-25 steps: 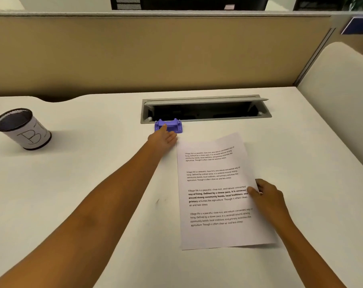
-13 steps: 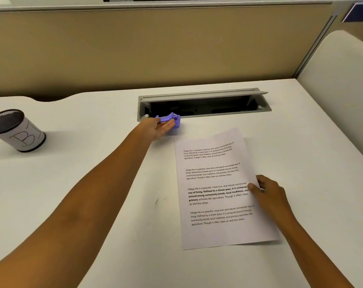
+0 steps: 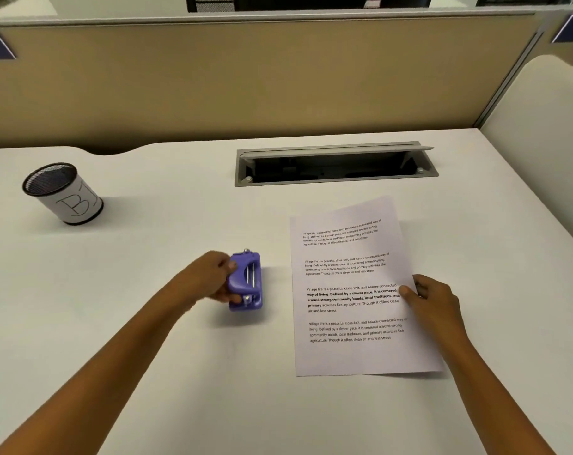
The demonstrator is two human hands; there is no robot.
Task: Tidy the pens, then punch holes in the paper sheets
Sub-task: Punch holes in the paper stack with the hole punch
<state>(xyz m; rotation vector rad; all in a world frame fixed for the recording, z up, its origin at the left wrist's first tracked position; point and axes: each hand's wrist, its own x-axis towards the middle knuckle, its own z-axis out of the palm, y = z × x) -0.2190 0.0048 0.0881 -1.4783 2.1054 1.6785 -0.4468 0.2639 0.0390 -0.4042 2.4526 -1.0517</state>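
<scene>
Hole punch (image 3: 245,282), purple plastic, is in the left hand (image 3: 212,277), low over the white desk (image 3: 130,372). Can't tell if it touches the top, tho a soft shadow lies right beside it. It's turned so its metal parts face the camera: two thin rods along the middle & a silver pin at each end. Fingers curl round its left side w/ the thumb at the far-left corner, so the hand is closed firmly on it. Punch is left of the paper sheet (image 3: 350,287), near but apart, w/ a strip of bare desk btwn them.

Sheet lies flat on the desk, slightly rotated, w/ four blocks of printed txt, the third partly bold. Right hand (image 3: 432,297) pinches its right edge approx halfway along: thumb on top of the page, other fingers curled at the edge.

Far left stands a mesh pen cup (image 3: 63,193), black rim, white label w/ hand-drawn letters, well apart from the rest. Beyond the sheet a grey cable hatch (image 3: 334,165) is set in the desk, lid up, dark inside. Tan partition (image 3: 245,77) runs along the far edge
</scene>
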